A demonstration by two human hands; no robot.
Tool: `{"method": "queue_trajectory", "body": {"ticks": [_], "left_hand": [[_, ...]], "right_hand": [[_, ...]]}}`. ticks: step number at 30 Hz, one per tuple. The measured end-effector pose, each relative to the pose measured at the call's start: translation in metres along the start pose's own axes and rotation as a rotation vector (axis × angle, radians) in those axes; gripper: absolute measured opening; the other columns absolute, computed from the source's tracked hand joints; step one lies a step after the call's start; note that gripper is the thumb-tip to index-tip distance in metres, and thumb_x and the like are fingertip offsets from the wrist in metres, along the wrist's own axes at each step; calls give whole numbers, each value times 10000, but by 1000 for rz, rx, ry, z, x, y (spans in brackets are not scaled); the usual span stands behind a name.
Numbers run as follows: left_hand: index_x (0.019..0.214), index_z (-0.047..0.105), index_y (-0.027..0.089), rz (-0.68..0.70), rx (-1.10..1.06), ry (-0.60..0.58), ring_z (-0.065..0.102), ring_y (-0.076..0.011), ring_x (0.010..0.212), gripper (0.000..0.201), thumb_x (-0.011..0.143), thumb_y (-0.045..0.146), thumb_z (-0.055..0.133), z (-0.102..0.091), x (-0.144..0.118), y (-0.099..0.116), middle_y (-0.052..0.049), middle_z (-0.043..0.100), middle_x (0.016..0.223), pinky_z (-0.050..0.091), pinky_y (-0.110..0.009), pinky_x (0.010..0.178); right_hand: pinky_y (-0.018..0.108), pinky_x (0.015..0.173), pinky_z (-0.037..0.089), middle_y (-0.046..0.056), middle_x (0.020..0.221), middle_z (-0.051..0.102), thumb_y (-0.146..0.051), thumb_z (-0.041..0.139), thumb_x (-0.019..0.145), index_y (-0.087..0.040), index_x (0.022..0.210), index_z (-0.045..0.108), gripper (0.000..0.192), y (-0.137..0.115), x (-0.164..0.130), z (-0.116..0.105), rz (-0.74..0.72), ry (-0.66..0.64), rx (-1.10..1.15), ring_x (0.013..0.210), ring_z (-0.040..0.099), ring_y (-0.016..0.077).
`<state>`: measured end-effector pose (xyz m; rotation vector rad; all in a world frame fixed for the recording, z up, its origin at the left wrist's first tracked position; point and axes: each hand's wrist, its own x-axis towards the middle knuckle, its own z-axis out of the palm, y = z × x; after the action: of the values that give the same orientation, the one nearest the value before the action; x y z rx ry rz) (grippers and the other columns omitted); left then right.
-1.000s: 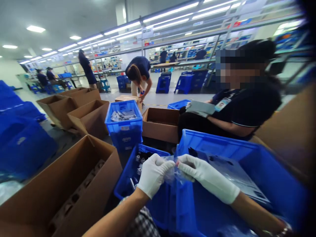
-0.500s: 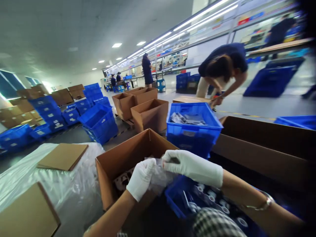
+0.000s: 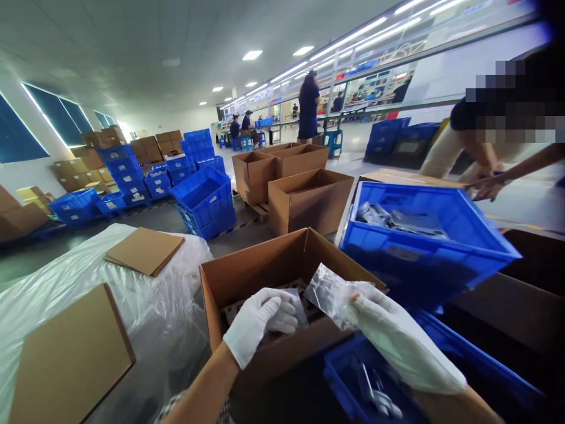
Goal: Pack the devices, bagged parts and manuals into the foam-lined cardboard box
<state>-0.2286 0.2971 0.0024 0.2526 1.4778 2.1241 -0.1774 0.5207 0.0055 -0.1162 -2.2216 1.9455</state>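
Note:
Both my hands wear white gloves. My left hand (image 3: 260,324) hovers over the open cardboard box (image 3: 247,277) in front of me, fingers curled around something small that I cannot make out. My right hand (image 3: 397,335) holds a crumpled clear plastic bag (image 3: 329,291) just above the box's right edge. Inside the box lies a brown tray with round cells (image 3: 271,306), partly hidden by my left hand.
A blue bin (image 3: 348,383) with small parts sits under my right arm. Another blue crate (image 3: 424,259) with bagged parts stands to the right. Clear plastic sheeting (image 3: 150,318) with cardboard sheets (image 3: 143,250) lies at left. More boxes, blue crates and other people are farther back.
My view has swung left, away from the big blue crate. My hands, together on the bag before, have separated: the right keeps the bag, the left has gone down over the box.

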Motion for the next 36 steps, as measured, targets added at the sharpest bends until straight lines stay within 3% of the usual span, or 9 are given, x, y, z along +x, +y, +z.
{"method": "queue_trajectory", "body": {"ticks": [7,10,14,17,21,26,30,33,36], "left_hand": [[932,654,94,-210,-282,-36,647,-198,684,629,743,695,667,0,14,-14,-107,660,809,524,-334,644],[989,675,83,-176,-260,-67,666,-230,716,773,699,797,619,5,13,-14,-144,685,864,540,-360,652],[1004,700,102,-80,-60,-40,662,-197,728,587,685,586,792,8,9,-18,-116,710,843,534,-313,675],[923,722,108,-28,54,79,657,-184,740,523,625,518,849,7,10,-20,-94,715,841,528,-286,673],[947,707,108,-66,-21,104,660,-195,673,592,580,546,858,7,12,-20,-88,712,797,532,-316,643],[903,709,132,5,-94,66,661,-216,814,508,672,576,795,19,6,-22,-75,715,839,526,-342,778],[875,704,136,30,46,72,625,-190,796,504,655,577,807,26,1,-20,-69,711,853,496,-316,774],[829,710,144,55,260,103,609,-171,754,405,667,506,792,10,17,-3,-52,709,811,488,-286,732],[845,709,166,52,469,60,616,-164,723,300,689,421,717,-26,57,21,-43,715,806,495,-275,691]], "right_hand": [[324,699,477,48,812,594,-651,670,793,-208,758,595,451,-2,-4,6,91,-122,185,761,531,201],[267,632,438,12,756,547,-628,688,798,-198,781,581,444,3,-5,11,137,-146,192,697,480,150],[258,592,429,9,727,561,-658,728,727,-195,762,599,482,8,-3,13,189,-159,103,675,491,153],[312,757,511,52,955,673,-669,718,730,-212,950,668,510,8,-3,7,217,-137,108,880,602,230],[380,1022,460,78,1307,604,-672,723,732,-242,1209,630,649,8,-2,2,206,-48,162,1197,549,295],[439,1147,317,62,1456,466,-670,641,807,-202,769,665,470,19,-3,23,38,-79,-2,1290,464,318],[456,1106,358,90,1357,527,-707,585,817,-222,747,650,494,27,-6,43,-108,24,-192,1254,481,307],[469,1080,405,72,1339,547,-688,542,850,-263,901,653,442,24,-9,41,-133,99,-227,1240,505,300],[514,1121,379,49,1332,562,-684,522,858,-319,1057,626,429,27,-10,20,-118,236,-252,1254,507,315]]}}
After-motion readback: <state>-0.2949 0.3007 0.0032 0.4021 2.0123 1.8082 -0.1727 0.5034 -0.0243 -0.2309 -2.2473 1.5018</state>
